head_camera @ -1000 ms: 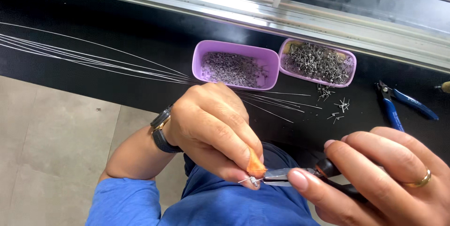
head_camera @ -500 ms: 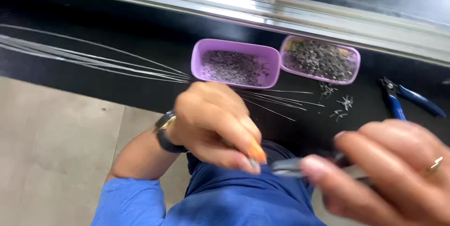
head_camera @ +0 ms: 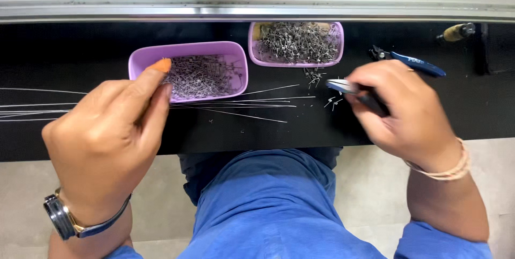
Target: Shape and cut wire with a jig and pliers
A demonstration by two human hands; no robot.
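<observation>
My left hand [head_camera: 112,141] reaches over the near left corner of a purple tray [head_camera: 185,48] filled with small bent wire pieces. Its thumb and orange-nailed forefinger are pinched together at the rim; no piece shows between them. My right hand [head_camera: 402,108] grips small dark-handled pliers [head_camera: 343,86], whose metal jaws point left above the black table [head_camera: 107,39]. A second purple tray [head_camera: 295,64] of bent wire pieces stands just behind the jaws. Thin straight wires [head_camera: 252,103] lie between my hands.
Blue-handled cutters [head_camera: 416,64] lie behind my right hand, and a wooden-handled tool [head_camera: 455,32] sits at the far right. Loose bent pieces [head_camera: 314,76] are scattered near the right tray. Long wires [head_camera: 32,110] stretch off to the left. A metal rail [head_camera: 257,1] borders the table's far side.
My hands were together over my lap, the left fingers at the pliers' tip. They have parted: the left hand rose to the left tray, the right carried the pliers toward the right tray.
</observation>
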